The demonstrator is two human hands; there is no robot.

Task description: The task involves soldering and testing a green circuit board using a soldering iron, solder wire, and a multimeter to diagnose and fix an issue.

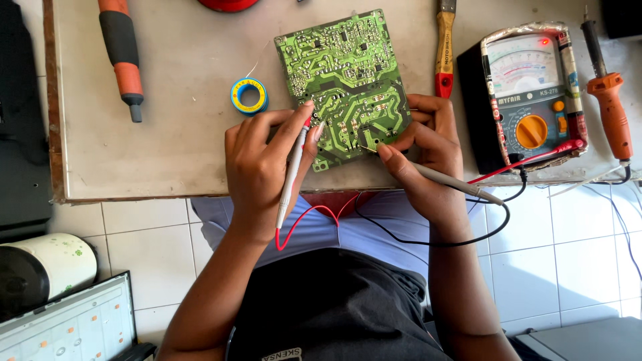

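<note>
While pinched pen-style in the left hand (257, 167), red-leaded test probe (291, 175) touching solder side of green circuit board (348, 83) near its lower left edge. Right hand (428, 144) clenched on black-leaded probe (447, 178), tip down on board's lower middle, remaining fingers curled against board's right edge. Board lying copper side up on pale worktop (180, 140), tilted, bottom edge near bench front. Red lead (311, 217) and black lead (435, 241) looping off bench over lap, running right to analog multimeter (531, 93) with orange dial, just right of the board. Orange-handled soldering iron (610, 110) beside meter, far right. Wooden-handled tool (444, 47) between board and meter. Solder spool (249, 95), blue and yellow, just left of board. Orange-and-black handled tool (124, 57) well off to the left. White tiled floor (147, 234) below.
</note>
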